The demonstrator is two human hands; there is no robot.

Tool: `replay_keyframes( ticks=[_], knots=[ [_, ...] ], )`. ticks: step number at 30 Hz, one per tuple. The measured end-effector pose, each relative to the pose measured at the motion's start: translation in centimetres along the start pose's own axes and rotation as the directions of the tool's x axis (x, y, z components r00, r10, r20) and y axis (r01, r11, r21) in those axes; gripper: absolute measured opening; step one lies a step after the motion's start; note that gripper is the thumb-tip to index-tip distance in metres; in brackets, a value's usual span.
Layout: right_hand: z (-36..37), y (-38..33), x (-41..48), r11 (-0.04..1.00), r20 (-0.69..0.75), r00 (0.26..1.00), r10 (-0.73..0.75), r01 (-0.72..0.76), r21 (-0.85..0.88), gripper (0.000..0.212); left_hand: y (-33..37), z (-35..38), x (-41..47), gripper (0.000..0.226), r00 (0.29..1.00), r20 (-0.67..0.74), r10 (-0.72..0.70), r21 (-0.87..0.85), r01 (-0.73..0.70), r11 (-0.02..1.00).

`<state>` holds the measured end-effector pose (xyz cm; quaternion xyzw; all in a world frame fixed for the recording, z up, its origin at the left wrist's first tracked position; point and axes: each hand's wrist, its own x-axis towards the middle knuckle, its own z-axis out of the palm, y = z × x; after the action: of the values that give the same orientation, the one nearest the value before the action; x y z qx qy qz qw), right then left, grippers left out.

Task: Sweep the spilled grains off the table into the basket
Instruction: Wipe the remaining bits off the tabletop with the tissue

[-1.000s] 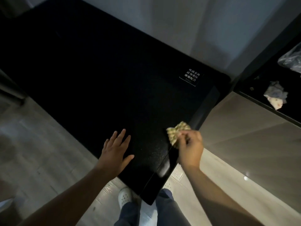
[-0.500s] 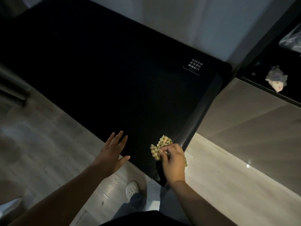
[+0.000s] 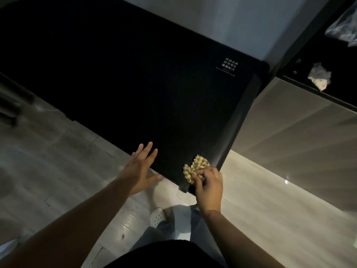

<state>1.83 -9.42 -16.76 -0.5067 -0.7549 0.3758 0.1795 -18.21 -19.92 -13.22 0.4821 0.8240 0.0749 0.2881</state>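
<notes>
A dark table [image 3: 135, 84] seen from above, with the person's right hand [image 3: 209, 187] at its near right corner, fingers pinching a crumpled yellow checked cloth [image 3: 196, 167] against the tabletop. The left hand [image 3: 141, 167] lies flat at the near edge just to the left, fingers spread; grains and basket cannot be made out

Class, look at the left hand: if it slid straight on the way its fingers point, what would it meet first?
The left hand points up across the black table. Its way looks free over the bare dark top; the wall beyond the far edge comes first, though dim light hides detail.
</notes>
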Motion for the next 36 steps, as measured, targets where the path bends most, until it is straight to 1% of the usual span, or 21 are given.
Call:
replay_keyframes(
  ticks=[4, 7, 10, 11, 14, 16, 19, 25, 32, 36],
  knots=[
    [0.5, -0.4, -2.3, 1.0, 0.061, 0.998, 0.008, -0.008, -0.01, 0.011, -1.0, -0.4, -0.1, 0.08, 0.999, 0.043, 0.022, 0.019, -0.023, 1.0],
    [-0.4, -1.3, -3.1, 0.999, 0.14, 0.989, 0.038, -0.038, -0.005, 0.011, -0.8, -0.9, -0.3, 0.074, 0.997, 0.074, 0.003, -0.046, 0.001, 0.999],
    [-1.8, -2.4, -3.1, 0.98, 0.225, 0.966, 0.124, -0.156, 0.127, 0.013, -0.6, -1.9, -0.4, 0.065, 0.999, 0.043, 0.0, -0.125, 0.006, 0.992],
    [-2.2, -2.8, -2.9, 0.969, 0.207, 0.966, 0.152, -0.187, 0.16, 0.014, -0.5, -2.2, -0.5, 0.063, 1.0, 0.029, -0.012, -0.135, 0.015, 0.991],
    [-3.4, -3.6, -1.2, 0.961, 0.016, 0.979, 0.202, -0.202, 0.19, 0.016, 0.0, -3.0, -0.8, 0.057, 0.999, -0.009, -0.045, -0.169, 0.043, 0.985],
    [-4.9, -4.8, 0.7, 0.963, -0.092, 0.975, 0.203, -0.182, 0.2, 0.009, 0.4, -3.2, -1.0, 0.055, 0.999, -0.028, -0.04, -0.175, 0.034, 0.984],
    [-7.3, -6.5, 4.2, 0.966, -0.171, 0.969, 0.181, -0.142, 0.217, 0.004, 1.1, -3.9, -0.3, 0.055, 0.997, -0.072, -0.019, -0.154, 0.008, 0.988],
    [-10.2, -7.4, 12.8, 0.965, -0.252, 0.954, 0.162, -0.1, 0.242, 0.007, 4.0, -6.7, 3.5, 0.055, 0.993, -0.106, -0.053, -0.161, 0.035, 0.986],
    [-12.1, -6.2, 26.1, 0.98, -0.202, 0.972, 0.119, -0.082, 0.18, 0.01, 8.6, -10.0, 11.5, 0.056, 0.983, -0.117, -0.145, -0.14, 0.128, 0.982],
    [-12.7, -4.9, 34.2, 0.989, -0.242, 0.965, 0.101, -0.071, 0.13, 0.011, 10.0, -10.3, 16.4, 0.059, 0.979, -0.081, -0.185, -0.118, 0.174, 0.978]
  ],
)
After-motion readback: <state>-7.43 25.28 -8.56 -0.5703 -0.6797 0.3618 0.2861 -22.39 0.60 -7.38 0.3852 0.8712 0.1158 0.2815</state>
